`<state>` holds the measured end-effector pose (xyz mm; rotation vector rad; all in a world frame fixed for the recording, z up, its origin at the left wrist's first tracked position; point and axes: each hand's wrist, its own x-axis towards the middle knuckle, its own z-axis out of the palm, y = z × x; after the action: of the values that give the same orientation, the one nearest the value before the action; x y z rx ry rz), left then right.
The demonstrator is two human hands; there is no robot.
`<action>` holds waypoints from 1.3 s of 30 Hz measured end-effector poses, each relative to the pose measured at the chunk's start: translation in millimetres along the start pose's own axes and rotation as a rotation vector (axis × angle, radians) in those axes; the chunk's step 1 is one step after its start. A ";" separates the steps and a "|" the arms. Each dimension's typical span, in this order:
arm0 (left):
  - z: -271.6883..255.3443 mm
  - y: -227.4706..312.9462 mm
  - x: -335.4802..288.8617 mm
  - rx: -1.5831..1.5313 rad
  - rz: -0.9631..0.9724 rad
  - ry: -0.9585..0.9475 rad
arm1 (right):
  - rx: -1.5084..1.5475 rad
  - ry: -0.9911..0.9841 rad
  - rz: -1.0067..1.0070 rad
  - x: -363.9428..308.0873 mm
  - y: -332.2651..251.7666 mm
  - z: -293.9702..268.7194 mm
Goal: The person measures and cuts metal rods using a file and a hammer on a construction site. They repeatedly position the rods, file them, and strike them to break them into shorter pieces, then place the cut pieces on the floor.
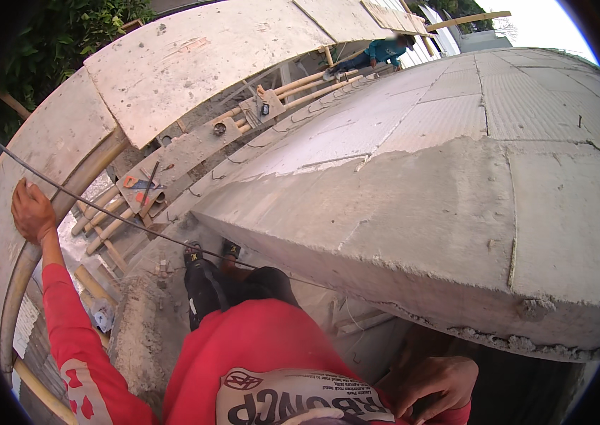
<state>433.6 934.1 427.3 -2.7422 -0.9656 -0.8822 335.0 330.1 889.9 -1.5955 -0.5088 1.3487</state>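
My left hand (32,211) rests on the curved pale board (30,163) at the left, just above its bamboo edge rail (18,283). Its fingers lie against the board, slightly bent. A dark thin cable or rod (112,214) passes close by that hand and slants down past my legs. At the lower right, my right hand (441,382) hangs beside my red shirt, fingers loosely curved and apart, with nothing seen in it. Beyond it lies the thick edge of a grey concrete slab (413,297), its upper part covered in pale sheets or blocks (449,117).
My feet stand on a rough concrete ledge (161,269). Bamboo poles (108,230) carry planks (193,147) with a handsaw (132,183) and other tools. Short bent wires stick out along the slab's side. Farther off, a person in blue (388,49) sits or crouches.
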 end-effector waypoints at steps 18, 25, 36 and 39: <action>-5.6 4.9 1.1 -0.005 0.010 0.007 | -0.117 0.064 -0.398 48.0 -7.0 -11.1; -3.3 2.4 0.5 -0.023 0.008 0.007 | -0.012 -0.090 -0.292 27.6 -12.7 -8.1; 1.1 -1.0 -0.5 -0.034 0.013 0.018 | -0.072 -0.056 -0.017 1.5 -26.5 -3.0; -0.1 0.4 0.1 -0.041 0.007 0.015 | -0.036 -0.001 0.056 9.9 -21.1 5.5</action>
<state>433.9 933.8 427.6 -2.7667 -0.9453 -0.9297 338.4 349.9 902.9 -1.6492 -0.4943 1.3894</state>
